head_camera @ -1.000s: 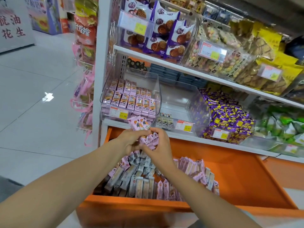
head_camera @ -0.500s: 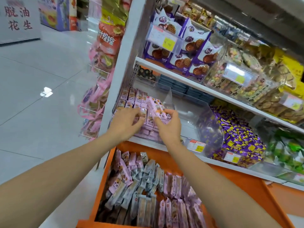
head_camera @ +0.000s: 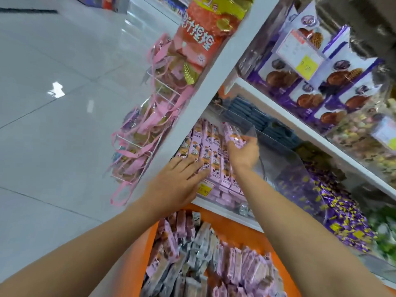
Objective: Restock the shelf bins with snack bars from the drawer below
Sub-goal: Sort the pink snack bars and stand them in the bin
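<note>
- Restocking at the left end of the shelf [head_camera: 214, 211]: my right hand [head_camera: 243, 154] grips a bundle of pink snack bars [head_camera: 232, 133]. My fingers are curled round its lower half, and it hangs over the back right part of the clear bin [head_camera: 254, 130].
- The bundle's long axis runs front to back across the shelf, the same way as the packed rows [head_camera: 211, 151] beneath it. The gap it must drop into lies just below my right fingers, against the bin's right wall. Blur makes it hard to judge how much room is left there.
- My left hand [head_camera: 177, 183] lies flat on the front rows, fingers straight and slightly spread, holding nothing. It sits near the shelf's front edge, just above the yellow price tag [head_camera: 205, 187].
- The right hand is the nearer one to that gap. The left looks placed to steady the rows while the bundle goes in.
- The bin is close to full, with pink bars laid flat in neat rows.
- Below the shelf's front edge the orange drawer [head_camera: 242, 230] stands open, holding a loose pile of pink and grey bars [head_camera: 214, 264].
- The neighbouring bin [head_camera: 282, 161] to the right appears almost bare, and the one beyond it holds purple sweets [head_camera: 334, 206].
</note>
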A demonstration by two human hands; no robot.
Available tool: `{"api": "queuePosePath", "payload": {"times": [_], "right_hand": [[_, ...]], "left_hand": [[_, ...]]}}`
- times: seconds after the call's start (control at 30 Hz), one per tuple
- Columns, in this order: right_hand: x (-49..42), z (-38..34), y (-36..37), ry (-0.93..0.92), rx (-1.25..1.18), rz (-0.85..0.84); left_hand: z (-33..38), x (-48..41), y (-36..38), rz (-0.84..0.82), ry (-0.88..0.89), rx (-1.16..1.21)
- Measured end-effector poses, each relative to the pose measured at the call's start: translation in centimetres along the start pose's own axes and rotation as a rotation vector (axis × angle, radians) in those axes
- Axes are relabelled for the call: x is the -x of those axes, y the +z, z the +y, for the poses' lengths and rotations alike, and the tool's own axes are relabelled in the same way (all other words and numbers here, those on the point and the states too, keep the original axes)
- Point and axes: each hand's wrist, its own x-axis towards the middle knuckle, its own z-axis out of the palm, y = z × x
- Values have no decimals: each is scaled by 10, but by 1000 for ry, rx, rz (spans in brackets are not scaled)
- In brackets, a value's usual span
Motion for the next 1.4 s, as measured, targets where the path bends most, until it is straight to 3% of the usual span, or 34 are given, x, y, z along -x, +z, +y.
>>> {"api": "queuePosePath", "payload": {"times": [0.37,0.67,0.77,1.0,1.17,1.27,1.4], "right_hand": [[-10,9,27,94,165,-134],[-6,8,6,61,113,-393],[2,5,-8,17,40,-460],[39,2,-65,-207,-296,-434],[67,44,-120,-247,-485,-547],[81,87,-147,-234,-496,-581],[84,168,-161,-148,-365,-583]], "left_hand": [[-2,2,5,-13,-2,-8],[3,1,-2,-82,-42,14],[6,0,-8,-106,-57,22],[37,-8,-23,-143,-188,-9],[86,-14,-14,-95,-58,3],[115,-14,8,-166,26,99],[151,-1,57,-471,-4,211]]}}
